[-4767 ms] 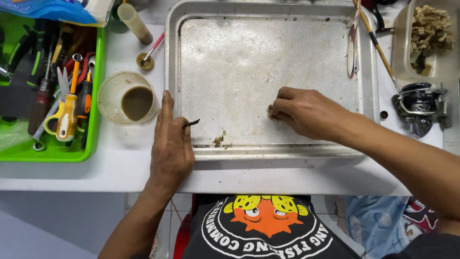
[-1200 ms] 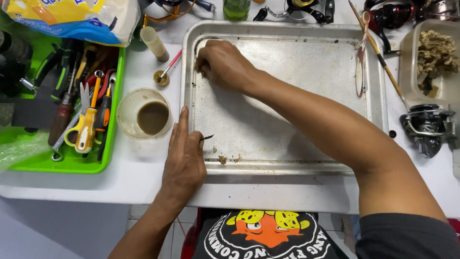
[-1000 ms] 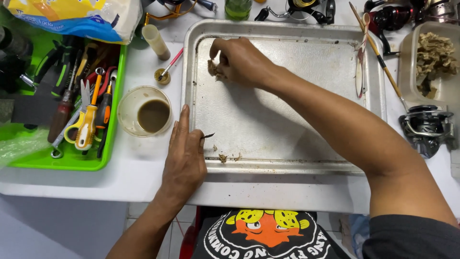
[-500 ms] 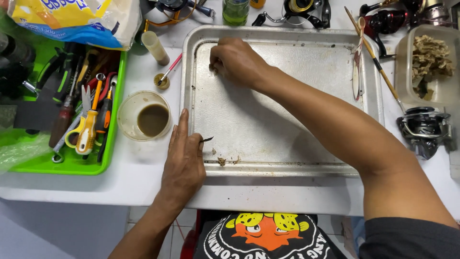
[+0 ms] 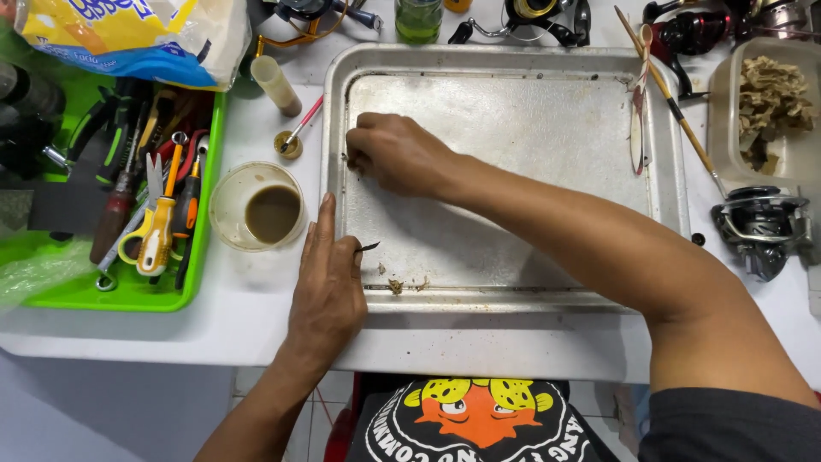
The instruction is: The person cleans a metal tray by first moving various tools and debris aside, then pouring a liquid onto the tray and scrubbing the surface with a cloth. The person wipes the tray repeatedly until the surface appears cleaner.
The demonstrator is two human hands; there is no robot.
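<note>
A shallow metal tray (image 5: 530,128) lies on the white table in front of me. My right hand (image 5: 398,154) reaches across it, fingers curled down on the tray floor close to the left wall. My left hand (image 5: 329,287) lies flat over the tray's front-left rim, thumb against the fingers, and the small tip of a dark tool (image 5: 369,246) pokes out from under it. A few brown crumbs (image 5: 396,285) lie on the tray floor near the front edge, just right of my left hand.
A clear cup of brown liquid (image 5: 256,205) stands left of the tray, beside a green bin of hand tools (image 5: 128,295). A fishing reel (image 5: 761,227), a tub of brown shreds (image 5: 770,103) and a long-handled brush (image 5: 676,111) are on the right.
My right hand went from the tray's front middle to its far left corner, then slid a little nearer along the left wall. My left hand has stayed put.
</note>
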